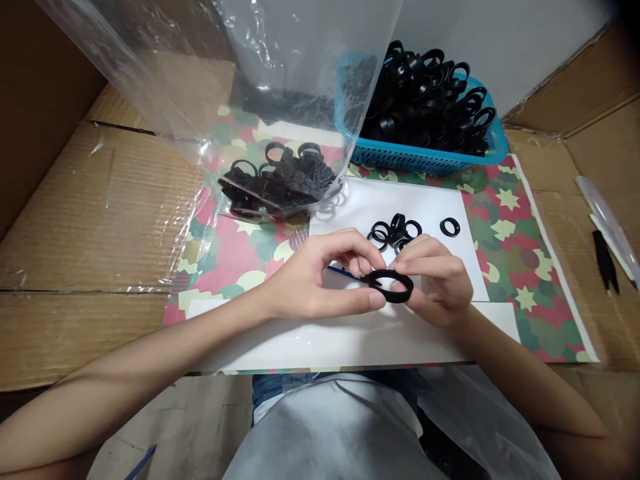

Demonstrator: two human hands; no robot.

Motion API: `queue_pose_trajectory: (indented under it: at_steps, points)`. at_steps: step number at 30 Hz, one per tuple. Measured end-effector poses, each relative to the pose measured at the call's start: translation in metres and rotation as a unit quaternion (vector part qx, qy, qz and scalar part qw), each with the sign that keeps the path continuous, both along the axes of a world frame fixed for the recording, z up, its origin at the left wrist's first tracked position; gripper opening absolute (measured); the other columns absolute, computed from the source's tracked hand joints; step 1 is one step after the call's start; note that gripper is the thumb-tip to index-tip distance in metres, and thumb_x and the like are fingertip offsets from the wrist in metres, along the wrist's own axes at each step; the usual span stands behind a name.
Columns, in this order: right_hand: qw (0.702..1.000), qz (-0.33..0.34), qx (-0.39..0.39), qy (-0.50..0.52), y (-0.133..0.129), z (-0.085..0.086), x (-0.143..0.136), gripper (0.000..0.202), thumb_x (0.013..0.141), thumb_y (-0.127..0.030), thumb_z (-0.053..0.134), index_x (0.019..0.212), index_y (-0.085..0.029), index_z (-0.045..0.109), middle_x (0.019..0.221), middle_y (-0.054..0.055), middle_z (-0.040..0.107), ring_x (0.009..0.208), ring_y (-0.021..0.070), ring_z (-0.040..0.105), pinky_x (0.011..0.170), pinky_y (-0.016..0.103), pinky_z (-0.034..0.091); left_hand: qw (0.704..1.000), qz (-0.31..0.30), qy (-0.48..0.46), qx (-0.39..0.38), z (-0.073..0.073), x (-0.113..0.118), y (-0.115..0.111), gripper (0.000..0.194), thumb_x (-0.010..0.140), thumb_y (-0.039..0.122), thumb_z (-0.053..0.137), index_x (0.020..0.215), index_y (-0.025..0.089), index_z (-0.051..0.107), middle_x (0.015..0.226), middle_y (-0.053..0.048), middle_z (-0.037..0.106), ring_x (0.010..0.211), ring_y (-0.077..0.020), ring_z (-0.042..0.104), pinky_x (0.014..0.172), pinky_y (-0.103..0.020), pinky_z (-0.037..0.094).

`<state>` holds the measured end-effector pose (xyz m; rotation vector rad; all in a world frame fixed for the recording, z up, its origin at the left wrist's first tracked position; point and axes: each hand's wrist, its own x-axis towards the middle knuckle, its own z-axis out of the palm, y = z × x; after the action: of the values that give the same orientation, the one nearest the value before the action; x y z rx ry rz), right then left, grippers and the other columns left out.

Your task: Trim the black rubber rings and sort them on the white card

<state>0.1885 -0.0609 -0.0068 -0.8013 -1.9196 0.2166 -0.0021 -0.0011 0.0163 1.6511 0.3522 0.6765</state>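
Note:
A black ring (399, 297) is held between my two hands above white paper. My left hand (330, 273) grips its left side, with the thumb at the lower edge and the index finger bent over the top. A thin blue tool (344, 271) passes under the left fingers, its dark tip reaching the ring; its kind is not clear. My right hand (440, 277) pinches the ring's right side. Just beyond the hands, several black rings (397, 230) lie in a small group on the paper, partly hidden by my fingers. One ring (450, 227) lies apart to the right.
A blue basket (425, 159) heaped with black rings stands at the back right. At the back left, a clear plastic bag (300, 80) holds more rings. A camouflage-patterned sheet (520, 267) covers the cardboard surface. Black-tipped tools (606, 260) lie far right.

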Motion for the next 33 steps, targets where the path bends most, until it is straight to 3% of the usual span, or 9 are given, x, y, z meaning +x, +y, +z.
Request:
queue_pose_trajectory:
  at_steps: [5,9,13,19,27,33]
  points:
    - [0.998,-0.032,-0.019,0.044,0.0009,-0.0021,-0.0002,0.025,0.082,-0.017,0.053,0.105,-0.026,0.052,0.082,0.003,0.057,0.069,0.0167,0.057,0.053,0.032,0.048,0.995,-0.016,-0.011,-0.102,0.0024,-0.0011,0.0035,0.021,0.067,0.025,0.072,0.078,0.013,0.059,0.069,0.001,0.051,0.065,-0.0093,0.047,0.062,-0.022,0.039]
    - [0.998,-0.037,0.007,0.045,-0.0016,-0.0006,0.0022,0.022,0.089,-0.03,0.046,0.11,-0.03,0.053,0.08,0.004,0.057,0.065,0.0169,0.056,0.05,0.033,0.046,0.993,-0.005,0.003,-0.117,0.0019,-0.002,0.0046,0.023,0.065,0.025,0.074,0.077,0.013,0.058,0.068,0.001,0.051,0.065,-0.0091,0.046,0.062,-0.022,0.038]
    - [0.997,-0.021,0.069,0.011,-0.0052,-0.0005,0.0017,0.029,0.091,-0.036,0.043,0.114,-0.026,0.058,0.085,0.007,0.053,0.071,0.0178,0.056,0.052,0.033,0.047,0.992,-0.002,0.018,-0.122,0.001,-0.0017,0.0037,0.024,0.065,0.027,0.074,0.077,0.013,0.058,0.067,0.001,0.051,0.065,-0.0095,0.046,0.062,-0.023,0.037]
    - [0.994,-0.043,0.082,-0.062,-0.0073,0.0001,-0.001,0.033,0.093,-0.041,0.038,0.113,-0.026,0.059,0.088,0.007,0.05,0.075,0.0179,0.054,0.056,0.035,0.048,0.993,0.003,0.025,-0.117,0.0005,-0.0008,0.0038,0.023,0.065,0.026,0.073,0.076,0.013,0.057,0.067,0.002,0.048,0.064,-0.009,0.045,0.061,-0.022,0.037]
    - [0.993,-0.042,0.092,-0.064,-0.0078,0.0011,0.0057,0.028,0.092,-0.038,0.04,0.098,-0.025,0.064,0.084,0.008,0.055,0.074,0.0195,0.057,0.053,0.036,0.047,0.994,0.004,0.022,-0.103,-0.0016,-0.0008,0.0048,0.023,0.065,0.026,0.073,0.075,0.013,0.056,0.066,0.002,0.047,0.063,-0.0087,0.044,0.06,-0.022,0.036]
    - [0.992,-0.067,0.1,-0.048,-0.0022,0.0041,0.0084,0.022,0.092,-0.031,0.042,0.101,-0.026,0.061,0.084,0.007,0.056,0.071,0.018,0.056,0.054,0.034,0.045,0.999,0.032,-0.003,-0.025,-0.0016,-0.0017,0.0045,0.024,0.066,0.026,0.073,0.078,0.014,0.056,0.068,0.001,0.048,0.064,-0.0096,0.045,0.06,-0.022,0.039]
